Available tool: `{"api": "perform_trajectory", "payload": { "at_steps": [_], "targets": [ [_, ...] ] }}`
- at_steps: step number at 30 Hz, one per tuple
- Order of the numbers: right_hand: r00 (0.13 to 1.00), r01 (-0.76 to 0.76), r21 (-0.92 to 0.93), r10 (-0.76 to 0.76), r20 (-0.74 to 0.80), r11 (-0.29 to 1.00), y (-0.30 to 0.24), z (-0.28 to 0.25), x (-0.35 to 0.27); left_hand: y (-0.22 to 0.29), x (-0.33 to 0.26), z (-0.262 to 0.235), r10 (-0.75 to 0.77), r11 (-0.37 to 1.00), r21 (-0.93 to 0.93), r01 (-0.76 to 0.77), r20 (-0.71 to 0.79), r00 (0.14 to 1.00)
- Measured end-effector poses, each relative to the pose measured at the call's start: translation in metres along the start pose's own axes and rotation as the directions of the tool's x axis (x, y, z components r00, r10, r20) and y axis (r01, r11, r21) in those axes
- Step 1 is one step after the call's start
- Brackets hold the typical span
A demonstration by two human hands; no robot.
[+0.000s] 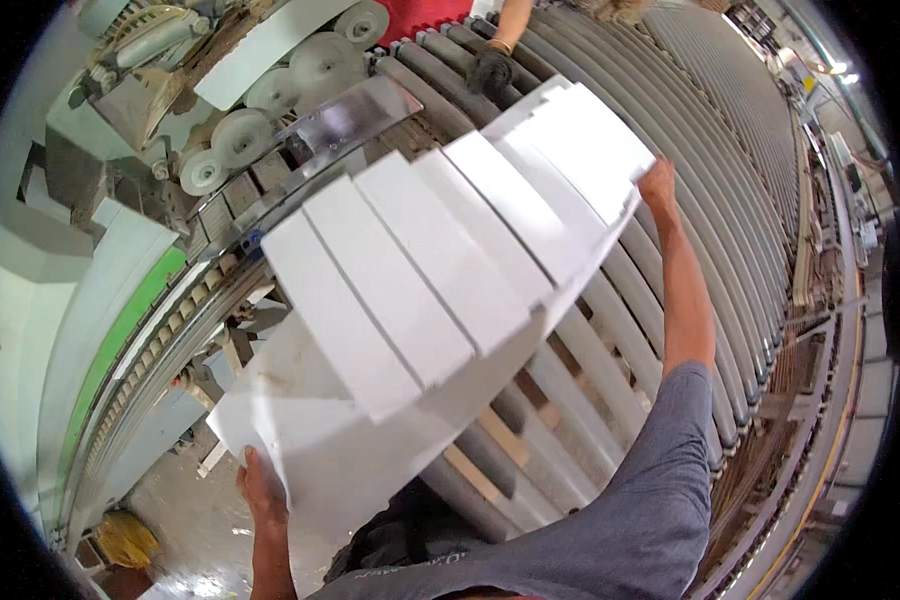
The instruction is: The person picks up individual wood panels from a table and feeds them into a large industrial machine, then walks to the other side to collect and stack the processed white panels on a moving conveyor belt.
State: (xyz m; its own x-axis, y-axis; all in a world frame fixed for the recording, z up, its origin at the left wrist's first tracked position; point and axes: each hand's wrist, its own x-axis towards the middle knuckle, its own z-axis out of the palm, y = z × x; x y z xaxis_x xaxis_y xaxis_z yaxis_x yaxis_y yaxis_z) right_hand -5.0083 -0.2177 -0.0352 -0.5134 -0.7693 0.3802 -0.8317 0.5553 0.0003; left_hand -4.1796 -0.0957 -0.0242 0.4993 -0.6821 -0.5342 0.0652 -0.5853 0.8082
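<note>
A large, thin pale sheet (pixel 370 455) lies slanting across the middle, its near left corner bent upward. Several white rectangular panels (pixel 370 290) rest on top of it, overlapping one another like steps toward the far right. My left hand (pixel 262 487) grips the sheet at that bent near corner, fingers partly hidden behind it. At the far right end, my right hand (pixel 657 187) is closed on the edge where the sheet and the last panels meet; its fingertips are out of sight. The sheet's far side is covered by the panels.
Beneath and beyond the sheet runs a roller conveyor (pixel 710 240). A machine with round white wheels (pixel 242 138) and a green-striped rail (pixel 120 335) stands to the left. Across the rollers, another person in red (pixel 420 15) has a dark-gloved hand (pixel 490 72) near the panels' far edge.
</note>
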Motion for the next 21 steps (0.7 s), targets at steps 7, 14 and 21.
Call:
{"api": "perform_trajectory", "payload": {
  "at_steps": [7,14,21],
  "targets": [
    [0.957,0.184,0.095,-0.157,-0.242,0.978,0.017,0.080,0.048,-0.007,0.025,-0.003,0.068,0.998,-0.012,-0.069,-0.033,0.997],
    [0.894,0.387,0.152,-0.330,-0.302,0.909,0.007,0.044,0.057,-0.005,0.042,-0.013,0.029,0.994,-0.106,-0.027,0.010,1.000],
    [0.915,0.350,0.018,-0.338,-0.220,0.936,0.034,0.038,0.047,0.010,0.053,-0.006,-0.047,0.997,-0.066,0.047,-0.005,0.999]
  ]
}}
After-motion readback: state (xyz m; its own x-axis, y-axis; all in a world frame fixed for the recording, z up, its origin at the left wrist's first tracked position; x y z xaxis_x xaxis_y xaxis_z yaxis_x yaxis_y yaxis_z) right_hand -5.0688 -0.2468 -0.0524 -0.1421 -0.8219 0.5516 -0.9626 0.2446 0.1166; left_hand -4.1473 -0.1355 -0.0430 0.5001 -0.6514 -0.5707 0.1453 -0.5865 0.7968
